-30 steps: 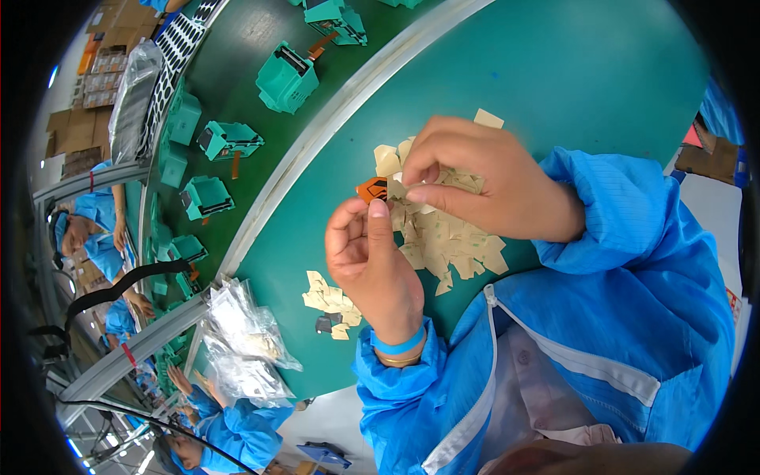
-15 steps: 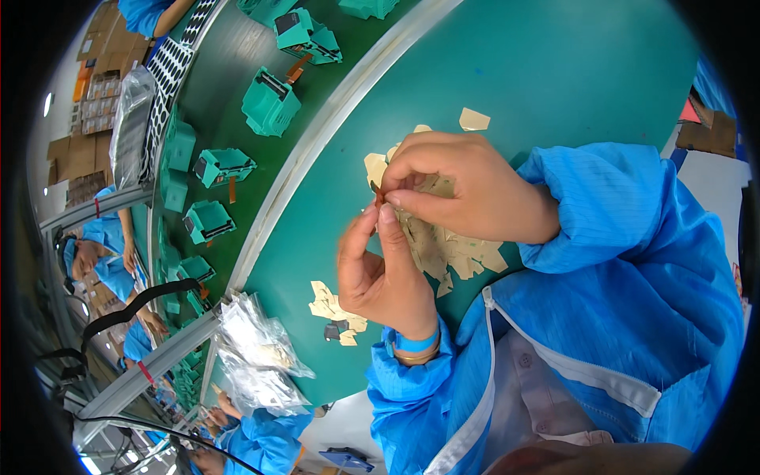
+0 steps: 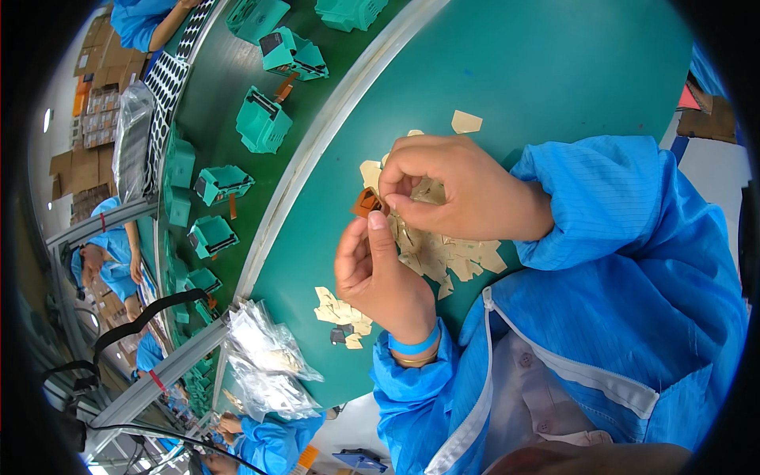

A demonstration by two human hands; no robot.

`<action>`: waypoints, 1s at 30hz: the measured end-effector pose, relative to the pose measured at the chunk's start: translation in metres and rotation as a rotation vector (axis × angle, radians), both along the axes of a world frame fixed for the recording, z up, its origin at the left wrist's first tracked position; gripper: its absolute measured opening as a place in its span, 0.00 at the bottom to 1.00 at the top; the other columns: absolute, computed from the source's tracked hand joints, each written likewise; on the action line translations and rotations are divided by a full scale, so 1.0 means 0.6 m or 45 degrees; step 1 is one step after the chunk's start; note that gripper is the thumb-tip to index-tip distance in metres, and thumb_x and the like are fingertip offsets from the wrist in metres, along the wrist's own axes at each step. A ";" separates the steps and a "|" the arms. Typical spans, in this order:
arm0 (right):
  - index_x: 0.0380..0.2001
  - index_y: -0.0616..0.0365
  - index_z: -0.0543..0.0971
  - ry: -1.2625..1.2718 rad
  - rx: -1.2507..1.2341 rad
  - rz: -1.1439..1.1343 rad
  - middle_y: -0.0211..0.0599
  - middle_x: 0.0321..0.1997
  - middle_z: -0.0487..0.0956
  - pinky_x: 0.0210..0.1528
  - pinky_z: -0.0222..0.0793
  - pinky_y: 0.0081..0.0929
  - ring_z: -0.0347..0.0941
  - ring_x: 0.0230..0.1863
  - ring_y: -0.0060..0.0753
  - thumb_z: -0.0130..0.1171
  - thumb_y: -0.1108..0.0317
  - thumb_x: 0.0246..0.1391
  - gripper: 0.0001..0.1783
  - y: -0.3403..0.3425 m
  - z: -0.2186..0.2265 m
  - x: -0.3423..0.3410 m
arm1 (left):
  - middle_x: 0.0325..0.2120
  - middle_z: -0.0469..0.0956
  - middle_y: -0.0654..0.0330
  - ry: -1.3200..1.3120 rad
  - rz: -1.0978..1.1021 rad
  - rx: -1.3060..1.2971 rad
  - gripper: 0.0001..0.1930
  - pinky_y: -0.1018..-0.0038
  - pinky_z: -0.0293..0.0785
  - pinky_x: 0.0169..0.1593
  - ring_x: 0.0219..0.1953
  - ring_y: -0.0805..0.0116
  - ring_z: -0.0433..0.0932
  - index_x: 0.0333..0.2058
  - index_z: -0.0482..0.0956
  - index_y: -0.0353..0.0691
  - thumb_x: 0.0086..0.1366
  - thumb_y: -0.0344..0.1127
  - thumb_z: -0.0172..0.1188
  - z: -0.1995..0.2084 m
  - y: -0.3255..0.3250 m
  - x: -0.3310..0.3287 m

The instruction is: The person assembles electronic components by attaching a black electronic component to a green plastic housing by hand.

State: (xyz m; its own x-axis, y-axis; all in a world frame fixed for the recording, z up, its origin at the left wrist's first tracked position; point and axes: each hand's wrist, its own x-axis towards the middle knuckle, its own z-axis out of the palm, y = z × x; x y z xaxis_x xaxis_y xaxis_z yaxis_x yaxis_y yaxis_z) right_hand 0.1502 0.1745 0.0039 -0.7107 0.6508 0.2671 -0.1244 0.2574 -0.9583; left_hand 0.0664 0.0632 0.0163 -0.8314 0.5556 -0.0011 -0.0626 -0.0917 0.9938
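Note:
Between the thumb and forefinger of my left hand (image 3: 386,273) is a small orange-brown flexible circuit piece (image 3: 366,203), its flat face and a dark part showing. My right hand (image 3: 459,186) pinches at the piece's right edge; its fingertips hide what they grip. Beneath both hands lies a loose pile of cream paper-like pieces (image 3: 451,257) on the green table (image 3: 570,71). One separate cream piece (image 3: 466,122) rests beyond the right hand. Left of my left wrist sits a smaller cluster of cream scraps (image 3: 336,307) with a dark grey bit (image 3: 340,333) among them.
A metal rail (image 3: 317,134) divides the table from a conveyor carrying several green plastic housings (image 3: 264,120), some trailing orange flex strips. Clear plastic bags (image 3: 269,356) lie at the table's left corner beside a metal frame post (image 3: 170,370). Co-workers in blue (image 3: 111,253) sit beyond.
The orange-brown piece has turned from nearly edge-on to showing its flat face. My right fingertips have shifted slightly right. The conveyor housings have shifted a little in view.

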 end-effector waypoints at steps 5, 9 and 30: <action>0.32 0.61 0.76 0.035 0.091 -0.038 0.36 0.35 0.77 0.39 0.73 0.30 0.75 0.36 0.34 0.63 0.75 0.52 0.06 -0.007 -0.005 -0.005 | 0.35 0.83 0.54 -0.105 0.028 0.076 0.06 0.79 0.76 0.42 0.38 0.73 0.81 0.40 0.81 0.31 0.65 0.24 0.63 -0.002 -0.004 -0.006; 0.33 0.61 0.76 0.004 0.205 -0.054 0.38 0.35 0.76 0.38 0.72 0.31 0.75 0.36 0.37 0.63 0.75 0.52 0.06 -0.007 -0.010 -0.008 | 0.36 0.83 0.53 0.129 0.004 -0.037 0.08 0.77 0.74 0.46 0.39 0.71 0.80 0.42 0.79 0.30 0.66 0.25 0.63 -0.003 -0.007 -0.004; 0.29 0.61 0.71 0.060 -0.018 -0.024 0.36 0.29 0.71 0.36 0.67 0.29 0.69 0.32 0.33 0.56 0.79 0.47 0.05 0.020 0.007 -0.003 | 0.43 0.81 0.54 -0.296 -0.149 0.282 0.09 0.71 0.72 0.52 0.47 0.66 0.79 0.47 0.75 0.37 0.70 0.30 0.58 0.001 -0.025 -0.045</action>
State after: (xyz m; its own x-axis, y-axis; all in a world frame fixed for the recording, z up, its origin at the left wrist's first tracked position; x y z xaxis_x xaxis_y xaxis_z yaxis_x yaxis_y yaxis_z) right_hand 0.1483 0.1864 0.0078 -0.6851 0.6680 0.2907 -0.1648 0.2466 -0.9550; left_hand 0.0393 0.0482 0.0167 -0.7534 0.6555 -0.0518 -0.3081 -0.2823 0.9085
